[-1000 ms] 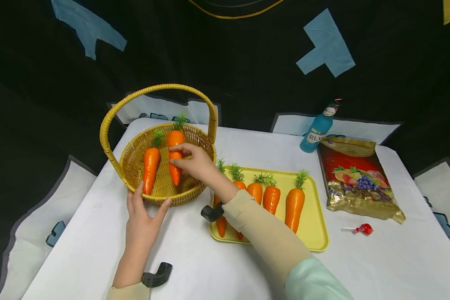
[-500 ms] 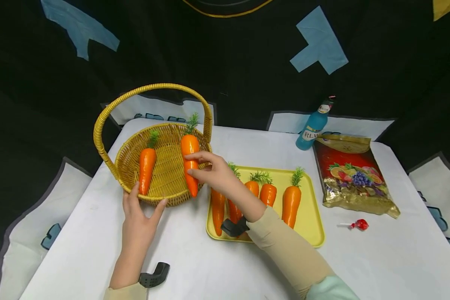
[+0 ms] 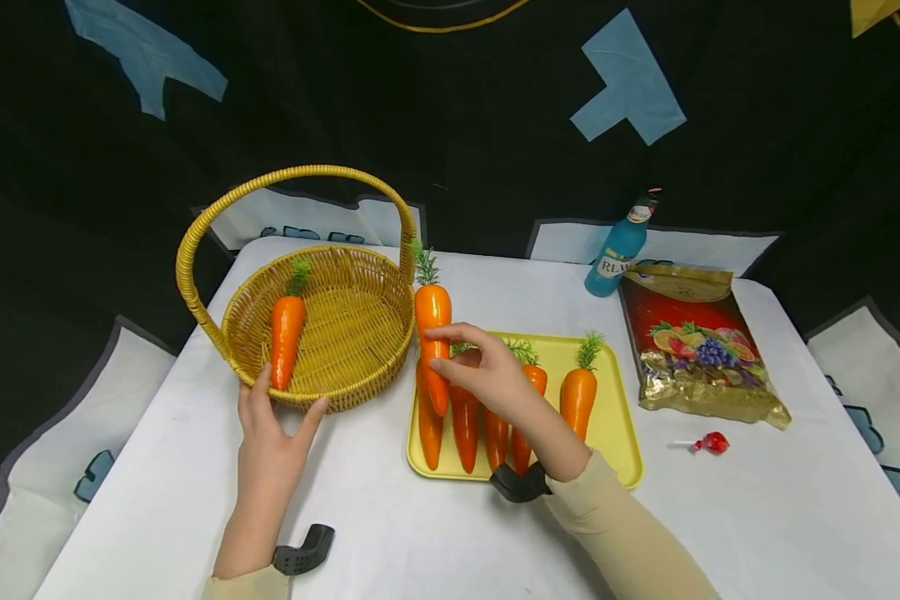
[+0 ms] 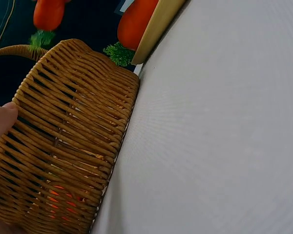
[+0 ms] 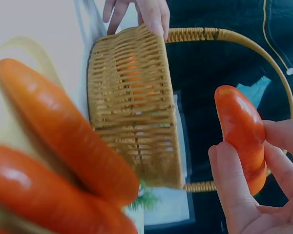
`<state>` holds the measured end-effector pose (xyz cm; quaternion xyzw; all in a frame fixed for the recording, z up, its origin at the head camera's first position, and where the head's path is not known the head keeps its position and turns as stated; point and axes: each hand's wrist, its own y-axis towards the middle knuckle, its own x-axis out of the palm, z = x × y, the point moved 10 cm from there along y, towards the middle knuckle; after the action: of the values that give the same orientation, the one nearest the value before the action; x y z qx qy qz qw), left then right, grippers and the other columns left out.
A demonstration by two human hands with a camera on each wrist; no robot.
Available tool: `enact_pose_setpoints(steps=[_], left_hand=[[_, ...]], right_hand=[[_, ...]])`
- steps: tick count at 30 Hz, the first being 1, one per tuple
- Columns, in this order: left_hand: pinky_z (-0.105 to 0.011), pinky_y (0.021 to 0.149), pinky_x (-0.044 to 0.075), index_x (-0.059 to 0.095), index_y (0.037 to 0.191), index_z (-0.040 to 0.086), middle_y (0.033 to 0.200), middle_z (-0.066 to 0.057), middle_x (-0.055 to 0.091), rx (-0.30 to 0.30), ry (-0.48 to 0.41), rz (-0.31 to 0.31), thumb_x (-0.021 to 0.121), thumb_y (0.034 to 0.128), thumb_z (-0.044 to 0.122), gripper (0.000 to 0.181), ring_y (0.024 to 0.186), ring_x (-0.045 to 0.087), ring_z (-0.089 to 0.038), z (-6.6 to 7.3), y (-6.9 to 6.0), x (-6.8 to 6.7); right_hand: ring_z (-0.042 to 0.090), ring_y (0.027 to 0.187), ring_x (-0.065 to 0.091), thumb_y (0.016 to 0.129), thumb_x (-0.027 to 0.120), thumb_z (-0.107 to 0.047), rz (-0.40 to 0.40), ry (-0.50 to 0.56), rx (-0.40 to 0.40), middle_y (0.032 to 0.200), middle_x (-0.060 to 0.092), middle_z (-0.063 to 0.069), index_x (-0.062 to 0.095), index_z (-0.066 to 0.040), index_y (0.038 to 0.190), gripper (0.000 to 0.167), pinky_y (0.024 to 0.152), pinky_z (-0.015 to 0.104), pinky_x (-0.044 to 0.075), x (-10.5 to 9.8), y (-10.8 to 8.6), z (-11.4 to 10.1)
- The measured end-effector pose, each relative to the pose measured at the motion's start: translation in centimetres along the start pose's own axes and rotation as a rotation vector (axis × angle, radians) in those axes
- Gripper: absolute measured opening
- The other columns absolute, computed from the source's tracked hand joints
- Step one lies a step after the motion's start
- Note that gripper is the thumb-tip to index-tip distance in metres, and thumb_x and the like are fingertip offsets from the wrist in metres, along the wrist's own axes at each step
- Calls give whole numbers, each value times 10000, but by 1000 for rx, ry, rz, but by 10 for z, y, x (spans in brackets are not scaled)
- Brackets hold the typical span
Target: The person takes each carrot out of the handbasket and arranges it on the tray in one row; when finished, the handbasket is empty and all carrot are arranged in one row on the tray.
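Note:
A glossy orange carrot (image 3: 432, 308) with a green top is pinched between the thumb and fingers of my right hand (image 3: 487, 371). It is held up over the left edge of the yellow tray (image 3: 626, 442), where several more carrots (image 3: 578, 400) lie. To the left stands a woven basket (image 3: 360, 387) with a tall arched handle. One carrot (image 3: 288, 337) leans inside it. My left hand (image 3: 270, 450) holds the basket's near rim, thumb and fingers spread along it. The right wrist view shows the pinched carrot (image 5: 241, 131) close up.
A blue bottle (image 3: 617, 254) stands at the back right, touching or close to a red and gold fruit-print bag (image 3: 697, 350). A red lollipop (image 3: 712, 442) lies in front of the bag. A dark curtain (image 3: 480, 125) hangs behind the white table (image 3: 375, 517).
My right hand has lifted the carrot out of the basket and carried it right, over the tray's edge. My left hand has stayed at the basket rim. The head view has shifted slightly.

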<state>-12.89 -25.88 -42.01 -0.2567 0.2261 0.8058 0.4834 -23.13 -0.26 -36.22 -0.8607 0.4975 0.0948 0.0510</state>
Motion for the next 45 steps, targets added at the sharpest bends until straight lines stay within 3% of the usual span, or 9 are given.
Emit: enact_pose_setpoints(steps=[11, 18, 27, 32, 38, 45], left_hand=[[-692, 935, 328, 65, 1555, 190, 1596, -111, -21, -20, 5, -4, 638, 899, 477, 917, 1313, 310, -492, -4, 0, -2], [-681, 970, 305, 60, 1557, 177, 1599, -82, -74, -34, 4, -4, 639, 898, 477, 927, 1365, 247, -464, -4, 2, -2], [-698, 958, 298, 61, 1557, 182, 1598, -97, -75, -41, 0, -7, 641, 896, 477, 928, 1354, 251, -484, -4, 3, -2], [-697, 957, 301, 53, 1557, 213, 1598, -82, -62, -48, -1, -13, 641, 894, 482, 926, 1356, 265, -464, -6, 2, -1], [-699, 955, 302, 61, 1557, 200, 1597, -84, -38, -32, -2, -9, 647, 898, 460, 919, 1365, 265, -446, -4, 1, 0], [-684, 958, 315, 85, 1554, 183, 1584, -110, 30, -10, -5, 5, 662, 900, 424, 904, 1363, 287, -422, -2, 1, 0]], right_hand=[[309, 856, 612, 908, 693, -191, 111, -9, 13, 1236, 574, 42, 628, -183, 1268, 366, 763, 529, 525, -48, -39, 14], [262, 844, 605, 917, 679, -173, 202, -54, 29, 1242, 548, 89, 617, -122, 1275, 367, 734, 366, 534, -89, -67, 29], [167, 824, 639, 940, 647, -171, 326, -68, 89, 1219, 539, 143, 573, -32, 1306, 398, 741, 284, 546, -134, -109, 57], [123, 836, 642, 942, 643, -172, 395, -81, 136, 1211, 525, 148, 555, -11, 1318, 418, 736, 254, 542, -149, -128, 72], [74, 866, 634, 945, 640, -180, 434, -150, 261, 1275, 506, 206, 526, -32, 1364, 458, 730, 262, 542, -161, -149, 93], [249, 943, 627, 942, 644, -179, 422, -237, 322, 1305, 511, 253, 506, -55, 1393, 488, 674, 265, 532, -161, -160, 108]])
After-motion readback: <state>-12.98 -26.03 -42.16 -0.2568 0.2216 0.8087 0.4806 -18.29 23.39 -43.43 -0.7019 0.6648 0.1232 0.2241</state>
